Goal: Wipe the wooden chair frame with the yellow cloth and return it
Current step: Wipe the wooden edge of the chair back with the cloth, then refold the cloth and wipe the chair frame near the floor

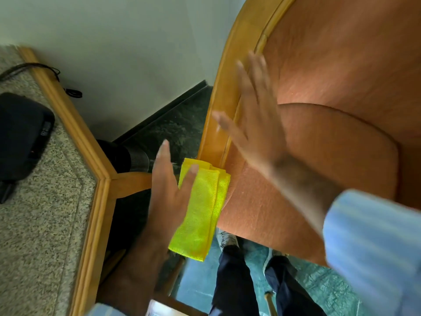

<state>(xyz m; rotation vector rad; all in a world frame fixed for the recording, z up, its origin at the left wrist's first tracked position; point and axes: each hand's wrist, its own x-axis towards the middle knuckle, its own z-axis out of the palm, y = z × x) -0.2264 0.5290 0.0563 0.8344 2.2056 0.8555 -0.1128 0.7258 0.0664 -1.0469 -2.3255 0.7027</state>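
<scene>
The folded yellow cloth [201,208] hangs at the lower end of the curved wooden chair frame [224,94]. My left hand [168,192] holds it: one finger lies over the cloth's top and the other fingers are hidden behind it. My right hand [252,124] is blurred, flat and open with fingers spread. It hovers over the frame's inner edge and the orange upholstery [341,71]; I cannot tell whether it touches them.
A speckled stone-topped table with a wooden rim [68,115] stands at the left, carrying a black device [20,135] and a black cord [29,67]. A dark cylinder [127,158] sits on the floor between table and chair. My legs and shoes [237,270] are below.
</scene>
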